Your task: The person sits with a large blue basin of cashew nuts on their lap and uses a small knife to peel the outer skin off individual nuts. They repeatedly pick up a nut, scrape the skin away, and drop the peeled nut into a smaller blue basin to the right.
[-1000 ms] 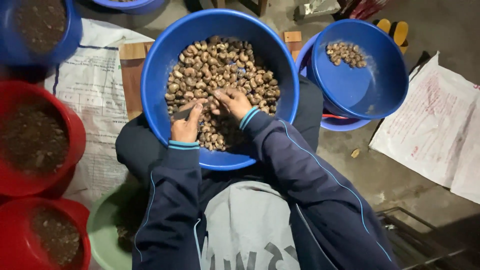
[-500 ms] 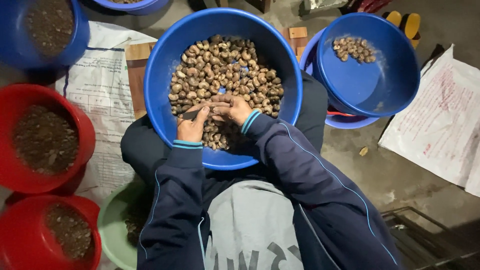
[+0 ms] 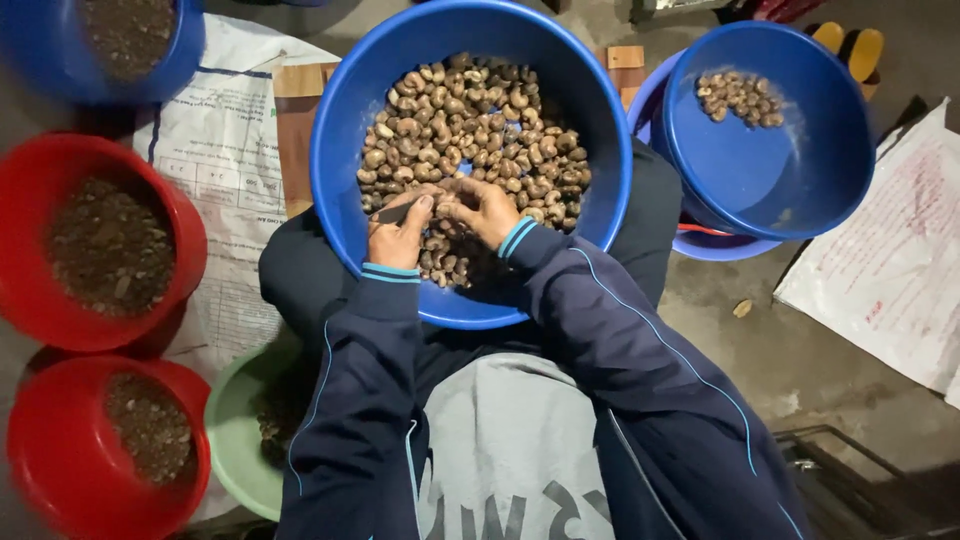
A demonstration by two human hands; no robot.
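A big blue basin [image 3: 345,150] rests on my lap, filled with several brown nuts [image 3: 470,130] in their shells. Both hands are inside it over the near part of the pile. My left hand [image 3: 400,235] grips a small dark blade-like tool [image 3: 393,212] between thumb and fingers. My right hand [image 3: 485,208] is closed around a nut, pressed against the left hand's fingertips. Dark blue sleeves with light blue cuffs cover both arms.
A second blue basin [image 3: 800,170] with a few nuts stands at the right, stacked on another. Two red bowls [image 3: 30,200] [image 3: 40,480] and a blue bowl [image 3: 180,60] hold dark bits at the left. A green bowl [image 3: 230,440] sits by my left leg. Printed sacks lie on the floor.
My hands have come closer together over the near nuts, the right one now closed on a nut against the left. The view has shifted slightly downward.
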